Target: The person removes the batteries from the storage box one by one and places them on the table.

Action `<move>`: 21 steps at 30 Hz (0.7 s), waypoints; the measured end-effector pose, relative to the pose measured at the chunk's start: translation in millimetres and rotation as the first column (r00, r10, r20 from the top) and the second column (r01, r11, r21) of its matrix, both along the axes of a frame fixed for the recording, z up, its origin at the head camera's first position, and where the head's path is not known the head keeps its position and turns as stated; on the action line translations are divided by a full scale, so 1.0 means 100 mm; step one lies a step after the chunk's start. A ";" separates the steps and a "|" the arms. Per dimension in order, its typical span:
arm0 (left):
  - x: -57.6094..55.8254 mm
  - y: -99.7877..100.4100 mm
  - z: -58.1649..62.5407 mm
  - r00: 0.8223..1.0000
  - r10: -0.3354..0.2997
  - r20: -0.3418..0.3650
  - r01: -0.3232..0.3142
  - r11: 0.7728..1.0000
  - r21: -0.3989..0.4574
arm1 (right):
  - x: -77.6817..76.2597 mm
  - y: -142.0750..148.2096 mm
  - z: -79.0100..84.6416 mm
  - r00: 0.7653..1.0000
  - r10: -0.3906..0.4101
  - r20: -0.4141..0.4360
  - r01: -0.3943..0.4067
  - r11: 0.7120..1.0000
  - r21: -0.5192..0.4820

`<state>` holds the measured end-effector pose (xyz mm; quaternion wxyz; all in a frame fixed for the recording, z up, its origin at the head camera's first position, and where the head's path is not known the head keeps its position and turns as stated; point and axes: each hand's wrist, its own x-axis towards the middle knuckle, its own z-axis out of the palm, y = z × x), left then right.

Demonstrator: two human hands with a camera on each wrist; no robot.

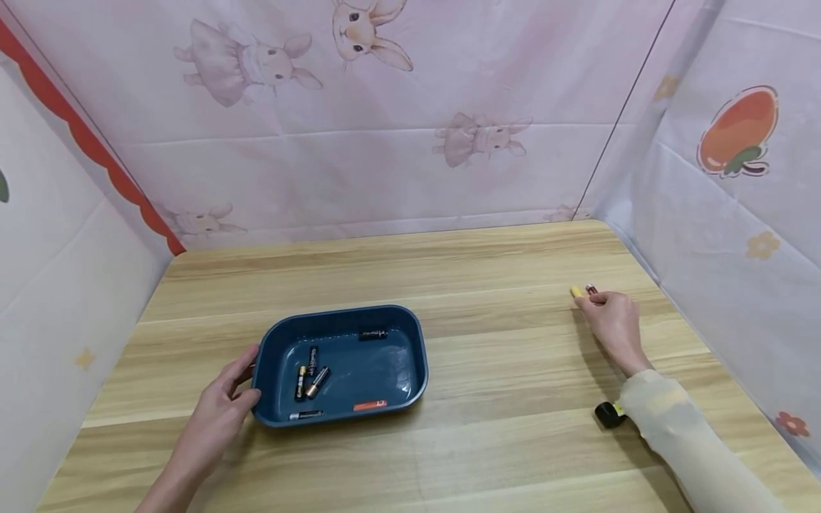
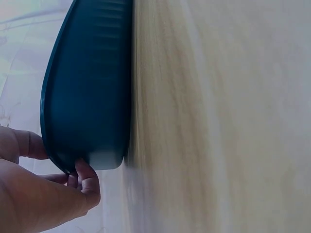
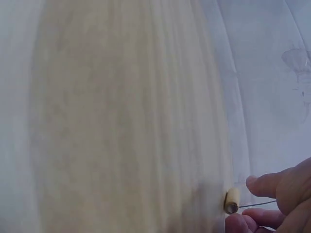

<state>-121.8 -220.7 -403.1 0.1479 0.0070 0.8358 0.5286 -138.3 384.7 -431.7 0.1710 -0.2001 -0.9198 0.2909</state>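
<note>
A pale cream fabric sleeve [image 1: 699, 434] covers a person's right forearm, reaching across a light wood-grain counter [image 1: 500, 370]. Beyond it, the right hand [image 1: 614, 324] bends its thumb and fingers at a yellow cylindrical battery [image 1: 576, 292] just ahead of the fingertips; whether they pinch it or only touch it, one cannot tell. A dark red battery with a silvery end [image 1: 591, 288] sits just beside the yellow one, partly hidden by the same fingers. Behind the hand, a black cylindrical object with a yellow part [image 1: 608, 415] shows partly from under the sleeve.

Well to the left, the left hand [image 1: 218, 410] grips the near left corner of a dark blue, glossy rectangular tray with rounded corners [image 1: 365, 374], its fingers along the outer wall. To the right of that hand, six batteries lie inside: a black and gold one [image 1: 301, 382], a black one with a coppery end [image 1: 317, 382] and a dark one [image 1: 313, 360] clustered together; a black and silver one [image 1: 306, 415] and an orange one [image 1: 370, 406] along the near wall; and a black one [image 1: 373, 335] by the far wall. Rabbit-print pink fabric [image 1: 385, 171] hangs beyond both hands.
</note>
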 end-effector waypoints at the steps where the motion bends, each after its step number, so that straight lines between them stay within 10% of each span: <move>1: 0.00 0.00 0.00 1.000 0.002 0.002 -0.002 1.000 0.000 | 0.01 -0.01 0.02 1.000 0.001 -0.004 -0.001 1.000 -0.003; 21: 0.02 0.03 0.02 1.000 0.023 -0.001 -0.023 1.000 0.005 | 0.07 -0.86 0.87 0.956 0.216 -0.200 -0.249 0.955 -0.162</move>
